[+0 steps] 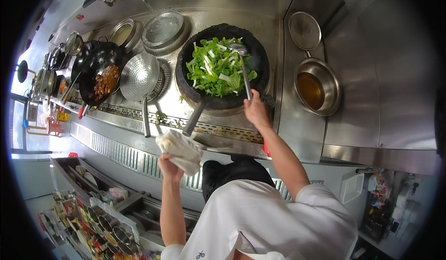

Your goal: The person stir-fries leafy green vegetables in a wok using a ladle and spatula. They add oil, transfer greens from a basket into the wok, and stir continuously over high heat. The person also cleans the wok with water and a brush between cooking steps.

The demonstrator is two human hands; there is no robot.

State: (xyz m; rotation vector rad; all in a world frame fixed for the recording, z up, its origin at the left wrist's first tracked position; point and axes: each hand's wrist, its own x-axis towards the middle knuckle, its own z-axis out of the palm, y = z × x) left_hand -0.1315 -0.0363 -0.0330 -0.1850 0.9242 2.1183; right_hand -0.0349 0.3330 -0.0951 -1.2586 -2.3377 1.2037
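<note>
Chopped leafy greens [219,82] with white stalks fill a black wok [258,68] on the stove in front of me. My right hand [257,109] grips the handle of a metal ladle [246,75], whose bowl rests on the greens at their upper right. In my left hand [170,167] is a folded off-white cloth [181,152], held just below the wok's handle [193,119]. The cloth looks slightly blurred, and whether it touches the handle I cannot tell.
Left of the wok lies a perforated strainer [140,77], beside a second wok [83,73] with brown cooked food [106,80]. A round metal lid-like pan [162,29] sits behind. At right are a bowl of amber liquid [329,86] and a mesh sieve [305,30].
</note>
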